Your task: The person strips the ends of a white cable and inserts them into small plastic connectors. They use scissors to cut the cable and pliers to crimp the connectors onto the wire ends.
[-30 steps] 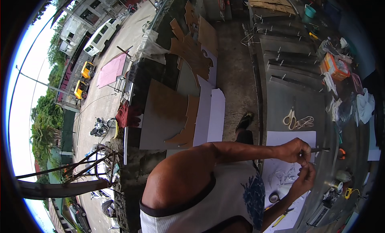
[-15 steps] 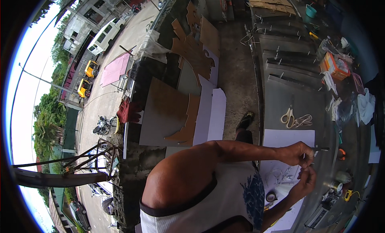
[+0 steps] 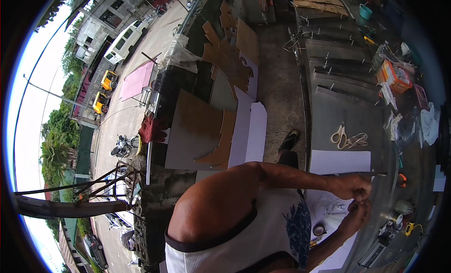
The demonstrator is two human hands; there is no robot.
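My left hand [image 3: 350, 186] reaches over a dark workbench, with its fingers closed and pointing down toward my other hand. Just below it, my right hand [image 3: 359, 214] is bent inward with its fingertips pinched close to the left ones. Whatever lies between the fingertips is too small to make out. Under both hands lies a white sheet [image 3: 340, 161]. On it, beside my forearms, are a tangle of thin pale strips [image 3: 332, 207] and a roll of tape [image 3: 319, 229]. A thin dark rod [image 3: 378, 173] shows just past my left hand.
Beyond the sheet lie cream-handled scissors [image 3: 339, 136] and a bundle of cord [image 3: 358, 140]. Farther off are dark bars with upright pins [image 3: 345, 78] and an orange box [image 3: 395, 76]. A yellow-handled tool [image 3: 409, 228] sits at right. Brown cutout panels [image 3: 228, 61] lean against the wall.
My left hand has dipped and turned its fingers downward. The right hand has stayed close below it, its fingers curled in more. The whole view has shifted slightly.
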